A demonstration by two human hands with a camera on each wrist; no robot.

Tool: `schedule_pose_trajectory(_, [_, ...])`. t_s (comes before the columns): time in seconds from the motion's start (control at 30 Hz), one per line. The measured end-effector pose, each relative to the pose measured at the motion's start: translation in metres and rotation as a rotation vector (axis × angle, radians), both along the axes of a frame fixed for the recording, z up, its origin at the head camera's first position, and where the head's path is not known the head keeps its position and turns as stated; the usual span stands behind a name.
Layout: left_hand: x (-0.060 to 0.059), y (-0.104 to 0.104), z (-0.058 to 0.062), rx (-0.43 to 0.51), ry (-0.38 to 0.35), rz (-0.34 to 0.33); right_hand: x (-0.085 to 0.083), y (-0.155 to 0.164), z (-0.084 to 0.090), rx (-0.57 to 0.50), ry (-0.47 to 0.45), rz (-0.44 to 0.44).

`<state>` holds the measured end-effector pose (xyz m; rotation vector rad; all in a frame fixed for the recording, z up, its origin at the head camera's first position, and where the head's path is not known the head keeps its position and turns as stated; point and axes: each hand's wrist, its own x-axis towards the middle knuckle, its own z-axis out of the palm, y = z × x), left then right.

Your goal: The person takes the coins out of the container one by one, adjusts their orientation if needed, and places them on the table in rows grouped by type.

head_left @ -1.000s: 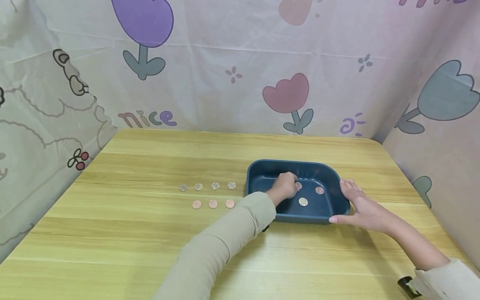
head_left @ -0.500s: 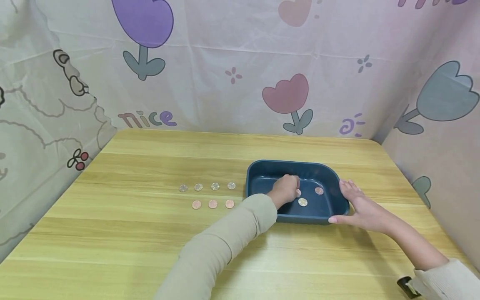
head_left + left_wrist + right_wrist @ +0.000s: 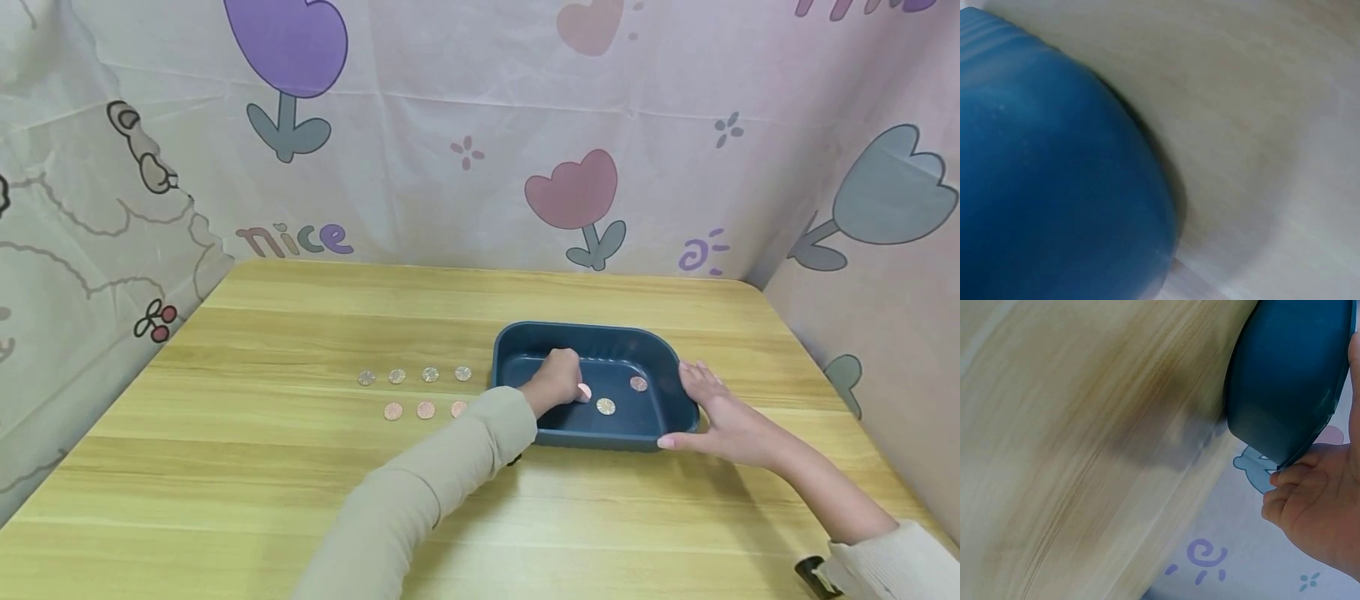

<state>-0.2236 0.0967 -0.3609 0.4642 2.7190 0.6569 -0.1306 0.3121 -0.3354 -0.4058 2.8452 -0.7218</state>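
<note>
From the head view I see my left hand (image 3: pixel 558 379) reaching down into the blue tub (image 3: pixel 660 354), the forearm in a beige sleeve (image 3: pixel 420 492) running up from the lower middle and crossing the tub's near-left rim. The fingers are curled under, knuckles up, and a pink coin (image 3: pixel 584 392) shows right at the fingertips; the hand looks closed on it in a pinch, though the fingers hide the contact itself. Just to the right of that hand a silver coin (image 3: pixel 605 406) lies on the tub floor, and a little further right and away from me sits a second pink coin (image 3: pixel 638 383).

My right hand (image 3: pixel 720 412) rests against the tub's right end, fingers straight and spread along the wall, thumb laid at the near-right corner, wrist low on the table (image 3: pixel 300 317). It braces the tub without curling round it. The right wrist view shows the same: the fingertips (image 3: pixel 1291 481) touching under the rim of the tub (image 3: pixel 1285 381).

The left wrist view is blurred, showing only the tub's blue wall (image 3: pixel 1054 187) and tabletop beside it.

Out to the left of my left hand, outside the tub, lie a row of four silver coins (image 3: pixel 414 375) and, nearer me, a row of three pink coins (image 3: pixel 425 409), the rightmost partly covered by my sleeve.
</note>
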Motion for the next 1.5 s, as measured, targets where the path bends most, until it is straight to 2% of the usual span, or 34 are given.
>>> schedule_pose_trajectory(0.23, [0.003,-0.009,0.004,0.088,-0.057,0.045,0.001,0.001,0.000,-0.004,0.004,0.002])
schedule_pose_trajectory(0.33, [0.003,-0.013,0.006,0.135,-0.071,0.042,0.001,0.001,-0.001,-0.004,0.006,0.002])
schedule_pose_trajectory(0.47, [0.004,-0.020,0.008,0.230,-0.082,0.031,0.002,0.001,-0.001,-0.010,0.006,0.004])
schedule_pose_trajectory(0.8, [0.012,-0.033,0.018,0.446,-0.150,0.061,0.002,0.001,-0.002,-0.014,0.002,0.005])
schedule_pose_trajectory(1.0, [0.019,-0.046,0.026,0.521,-0.107,0.023,0.001,0.001,-0.002,-0.015,0.002,0.008])
schedule_pose_trajectory(1.3, [0.027,-0.070,0.034,0.580,-0.070,-0.004,0.000,-0.001,-0.002,-0.009,0.008,0.014])
schedule_pose_trajectory(1.5, [0.028,-0.086,0.033,0.635,-0.080,0.022,0.000,-0.001,0.000,-0.013,-0.003,0.010])
